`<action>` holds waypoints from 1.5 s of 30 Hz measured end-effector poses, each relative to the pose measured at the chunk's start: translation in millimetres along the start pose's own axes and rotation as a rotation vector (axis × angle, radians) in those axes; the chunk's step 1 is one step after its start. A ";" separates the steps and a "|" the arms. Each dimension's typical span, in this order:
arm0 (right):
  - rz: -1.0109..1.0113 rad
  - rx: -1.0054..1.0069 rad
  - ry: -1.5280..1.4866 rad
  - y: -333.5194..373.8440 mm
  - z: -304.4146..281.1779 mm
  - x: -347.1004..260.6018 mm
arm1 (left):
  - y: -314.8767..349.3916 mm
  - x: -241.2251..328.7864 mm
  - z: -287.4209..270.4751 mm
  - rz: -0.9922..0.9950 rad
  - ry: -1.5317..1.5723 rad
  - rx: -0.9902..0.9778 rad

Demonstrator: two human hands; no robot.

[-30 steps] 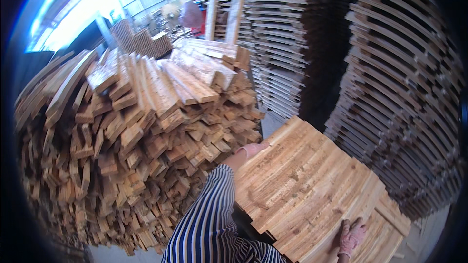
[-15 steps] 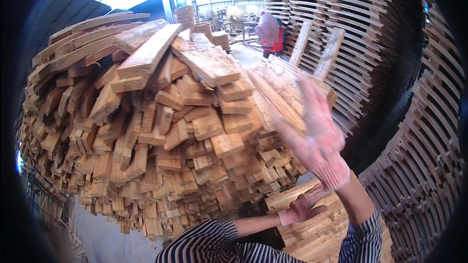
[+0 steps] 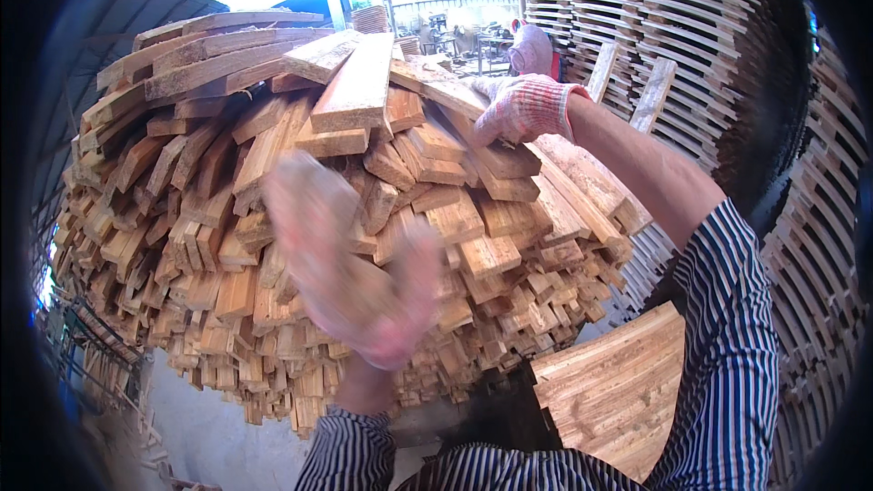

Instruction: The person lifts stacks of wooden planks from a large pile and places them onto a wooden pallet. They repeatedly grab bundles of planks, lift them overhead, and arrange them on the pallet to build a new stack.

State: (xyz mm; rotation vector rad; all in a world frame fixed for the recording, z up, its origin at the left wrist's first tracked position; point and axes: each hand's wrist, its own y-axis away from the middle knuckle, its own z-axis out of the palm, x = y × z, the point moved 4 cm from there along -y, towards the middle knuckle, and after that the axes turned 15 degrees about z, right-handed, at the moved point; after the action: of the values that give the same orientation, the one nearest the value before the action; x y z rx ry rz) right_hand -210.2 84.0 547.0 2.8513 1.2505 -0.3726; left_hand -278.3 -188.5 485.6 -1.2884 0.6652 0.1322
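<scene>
My right hand (image 3: 527,107), in a white and pink knit glove, is closed round the near end of a wooden board (image 3: 435,84) on top of a large pile. Its thumb and fingers lie over the board's edge. My left hand (image 3: 350,264), gloved too and smeared by motion, is raised in front of the pile's face, with fingers stretched and thumb apart; I see nothing in it. Just above it a thick pale board (image 3: 356,82) lies with its end toward me. The loose pile (image 3: 250,295) shows many sawn ends.
A flat stack of boards (image 3: 618,373) stands low, beside my right arm. Tall racks of layered slats (image 3: 691,14) rise at the right, with two planks (image 3: 653,95) leaning on them. A person (image 3: 532,50) is behind my right hand. Grey floor (image 3: 195,427) shows lower left.
My right hand has moved up and left onto a board on the pile and closed on it. My left hand has come up from the low stack to the pile's front. The view has shifted.
</scene>
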 end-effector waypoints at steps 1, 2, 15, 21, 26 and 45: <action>0.065 -0.033 -0.052 -0.9 4.8 8.1 | -10.2 -11.5 2.0 -0.065 -0.063 -0.089; 0.139 -0.045 -0.108 10.7 2.1 2.0 | -27.8 -21.6 -2.0 -0.111 -0.141 -0.189; 0.169 -0.070 -0.668 23.2 -9.8 27.3 | -101.6 -114.6 78.9 -0.382 -0.319 -1.283; 0.037 -0.236 -1.415 19.8 -6.4 35.4 | -82.1 8.3 111.4 -0.163 0.033 -1.386; -0.119 -0.906 -1.909 52.5 14.2 50.7 | -76.7 42.8 114.5 0.364 0.279 -0.667; -0.030 -0.509 -1.650 179.1 7.8 26.4 | -13.7 -214.1 137.8 -0.112 -0.269 -1.980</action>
State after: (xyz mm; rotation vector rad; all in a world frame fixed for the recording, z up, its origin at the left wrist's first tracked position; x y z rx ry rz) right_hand -64.6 -19.8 517.6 1.2089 0.7172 -1.5728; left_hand -392.4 -9.0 626.4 -3.0742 0.0059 1.0297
